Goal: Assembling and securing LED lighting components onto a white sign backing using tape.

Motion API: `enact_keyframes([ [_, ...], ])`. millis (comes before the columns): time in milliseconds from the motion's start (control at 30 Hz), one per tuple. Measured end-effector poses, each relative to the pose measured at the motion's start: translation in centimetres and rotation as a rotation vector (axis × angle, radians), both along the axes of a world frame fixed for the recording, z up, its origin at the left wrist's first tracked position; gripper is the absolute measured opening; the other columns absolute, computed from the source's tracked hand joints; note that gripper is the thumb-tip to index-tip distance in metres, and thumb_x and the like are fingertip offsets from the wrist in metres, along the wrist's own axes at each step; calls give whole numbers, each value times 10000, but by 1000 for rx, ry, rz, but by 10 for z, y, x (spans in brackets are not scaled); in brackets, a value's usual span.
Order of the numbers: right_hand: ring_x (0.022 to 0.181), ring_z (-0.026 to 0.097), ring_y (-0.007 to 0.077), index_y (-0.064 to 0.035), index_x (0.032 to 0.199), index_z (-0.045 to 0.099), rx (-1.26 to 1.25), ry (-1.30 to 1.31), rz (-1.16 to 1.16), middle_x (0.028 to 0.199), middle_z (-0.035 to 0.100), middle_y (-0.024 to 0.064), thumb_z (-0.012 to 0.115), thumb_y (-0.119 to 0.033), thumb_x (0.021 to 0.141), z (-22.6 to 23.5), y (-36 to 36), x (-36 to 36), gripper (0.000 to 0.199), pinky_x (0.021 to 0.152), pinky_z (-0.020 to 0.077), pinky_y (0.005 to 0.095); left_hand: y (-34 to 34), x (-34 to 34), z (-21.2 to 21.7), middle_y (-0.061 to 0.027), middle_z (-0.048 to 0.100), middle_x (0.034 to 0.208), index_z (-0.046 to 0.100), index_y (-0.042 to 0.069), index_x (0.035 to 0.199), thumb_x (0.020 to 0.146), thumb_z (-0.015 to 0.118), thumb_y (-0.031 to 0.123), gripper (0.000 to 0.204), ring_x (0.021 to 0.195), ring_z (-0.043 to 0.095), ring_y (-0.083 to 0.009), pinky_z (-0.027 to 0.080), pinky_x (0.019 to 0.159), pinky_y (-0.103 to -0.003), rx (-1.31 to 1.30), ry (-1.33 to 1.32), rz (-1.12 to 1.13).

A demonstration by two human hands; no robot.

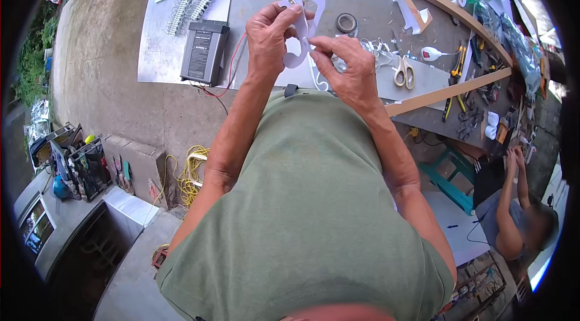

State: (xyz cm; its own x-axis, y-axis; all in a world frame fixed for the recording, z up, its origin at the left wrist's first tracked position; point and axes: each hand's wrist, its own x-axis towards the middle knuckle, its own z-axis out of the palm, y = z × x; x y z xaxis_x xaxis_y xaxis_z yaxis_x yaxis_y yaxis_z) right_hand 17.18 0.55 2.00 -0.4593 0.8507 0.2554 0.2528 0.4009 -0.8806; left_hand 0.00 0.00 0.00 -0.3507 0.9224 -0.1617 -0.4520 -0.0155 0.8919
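Note:
A white, curved, letter-like piece [316, 2] with rounded, hooked ends is held up over the near edge of the worktable. My left hand [266, 40] grips its upper left part between thumb and fingers. At its right side, my right hand [351, 70] has thumb and forefinger pinched together against the edge. Whether a thin wire is also between those fingertips is too small to tell. Left of my hands stands a dark grey power supply box [204, 52] with a red wire [237, 58]. A tape roll [347, 23] lies just beyond my right hand.
Scissors [403, 73], a small white bottle [431, 53] and another white shaped piece [412, 11] lie to the right. A brown strip [450, 91] crosses the table. A teal stool [450, 179] and another person [513, 218] are at the lower right; yellow cable [191, 173] lies left.

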Motion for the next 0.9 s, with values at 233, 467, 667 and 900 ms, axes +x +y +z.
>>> enact_keyframes([
  [233,665,602,172,-75,1084,700,160,-59,97,735,654,33,724,-89,834,-1,0,0,252,739,415,341,-1,-1,-5,-118,746,849,710,10,945,909,689,130,128,636,646,-74,483,530,-212,2,9,4],
  [467,658,617,167,-57,1064,679,-125,-104,-28,775,652,49,745,-144,863,3,-2,2,229,646,486,332,-3,-1,-2,-131,745,850,704,-3,928,907,692,127,132,639,655,-91,526,554,-240,4,9,-10],
  [667,745,669,176,-31,1076,662,14,49,-90,976,658,89,722,-136,892,-5,11,-1,220,705,551,306,-4,1,-4,-123,746,849,713,-1,940,912,690,135,141,656,663,-100,527,563,-250,19,47,-45],
  [900,893,660,205,-78,1151,678,112,40,-116,1030,675,79,708,-153,902,4,40,3,262,757,547,339,-7,-2,-9,-158,735,885,681,-18,1042,919,694,118,184,754,703,-147,570,667,-268,19,52,-141],
])
